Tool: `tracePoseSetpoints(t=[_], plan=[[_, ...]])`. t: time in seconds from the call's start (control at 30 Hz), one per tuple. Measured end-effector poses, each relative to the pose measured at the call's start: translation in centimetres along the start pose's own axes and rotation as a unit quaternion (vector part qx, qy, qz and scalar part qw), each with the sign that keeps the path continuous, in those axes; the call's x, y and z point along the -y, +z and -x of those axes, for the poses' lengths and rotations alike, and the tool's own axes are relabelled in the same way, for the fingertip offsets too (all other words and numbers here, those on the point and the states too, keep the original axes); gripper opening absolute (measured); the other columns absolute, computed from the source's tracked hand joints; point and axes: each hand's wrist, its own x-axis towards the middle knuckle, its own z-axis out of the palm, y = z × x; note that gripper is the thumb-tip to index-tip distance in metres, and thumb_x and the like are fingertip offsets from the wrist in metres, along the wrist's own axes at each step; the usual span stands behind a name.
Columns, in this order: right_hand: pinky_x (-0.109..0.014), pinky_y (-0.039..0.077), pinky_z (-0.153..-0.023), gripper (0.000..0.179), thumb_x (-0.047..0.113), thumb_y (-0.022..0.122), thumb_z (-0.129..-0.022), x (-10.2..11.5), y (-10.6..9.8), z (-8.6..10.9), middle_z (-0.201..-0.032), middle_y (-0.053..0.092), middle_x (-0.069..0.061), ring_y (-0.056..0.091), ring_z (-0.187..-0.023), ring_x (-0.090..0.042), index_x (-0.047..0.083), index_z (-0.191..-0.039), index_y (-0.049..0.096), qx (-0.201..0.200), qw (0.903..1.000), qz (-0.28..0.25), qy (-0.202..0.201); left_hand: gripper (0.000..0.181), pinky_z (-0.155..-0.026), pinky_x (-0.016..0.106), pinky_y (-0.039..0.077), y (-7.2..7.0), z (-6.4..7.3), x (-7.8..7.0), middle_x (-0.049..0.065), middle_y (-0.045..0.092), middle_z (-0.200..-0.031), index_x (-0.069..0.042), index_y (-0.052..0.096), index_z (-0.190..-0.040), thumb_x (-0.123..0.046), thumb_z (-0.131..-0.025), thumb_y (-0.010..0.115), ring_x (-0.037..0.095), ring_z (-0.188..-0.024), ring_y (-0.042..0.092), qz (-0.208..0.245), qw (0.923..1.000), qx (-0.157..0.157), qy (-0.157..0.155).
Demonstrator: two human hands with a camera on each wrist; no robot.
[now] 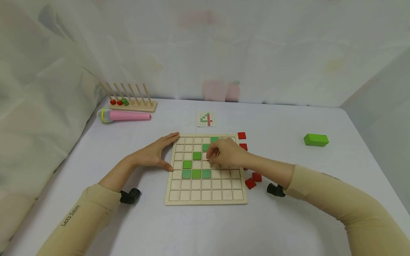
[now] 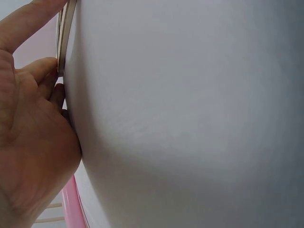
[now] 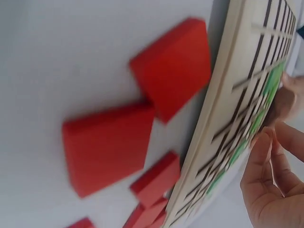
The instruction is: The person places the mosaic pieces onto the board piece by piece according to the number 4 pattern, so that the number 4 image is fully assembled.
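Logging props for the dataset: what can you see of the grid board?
The square grid board looks like pale wood, with thin dark lines marking seven rows of seven cells. It lies flat on the white tabletop. Seven green tiles show in its cells. The left hand touches its left edge; the right hand hides some cells, contact unclear.

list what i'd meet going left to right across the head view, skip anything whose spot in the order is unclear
Pink microphone → left hand → grid board → loose red tiles → green block.
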Motion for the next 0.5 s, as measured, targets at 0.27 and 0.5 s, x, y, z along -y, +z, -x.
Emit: tracePoseSetpoints(t=[0.27, 0.5], plan=[[-0.025, 0.049, -0.071, 0.011, 0.014, 0.072, -0.086, -1.8, -2.8, -0.3, -0.086, 0.071, -0.002, 0.062, -0.08, -0.015, 0.011, -0.096, 0.075, -0.06, 0.9981, -0.006, 0.01, 0.121, -0.121, 0.066, 0.007, -0.1, 0.1, -0.1, 0.007, 0.007, -0.17, -0.009, 0.015, -0.159, -0.035, -0.067, 0.09, 0.037, -0.157, 0.001, 0.002, 1.0, 0.0, 0.0], [-0.025, 0.05, -0.07, 0.017, 0.015, 0.071, -0.088, -3.9, -5.0, -0.4, -0.093, 0.072, -0.007, 0.066, -0.088, -0.021, 0.008, -0.102, 0.074, -0.104, 0.9939, 0.002, 0.037, 0.121, -0.122, 0.065, 0.008, 0.0, 0.1, -0.1, 0.005, 0.007, -0.17, -0.009, 0.015, -0.159, -0.036, -0.067, 0.09, 0.035, -0.157, 0.001, 0.002, 1.0, 0.0, 0.0]])
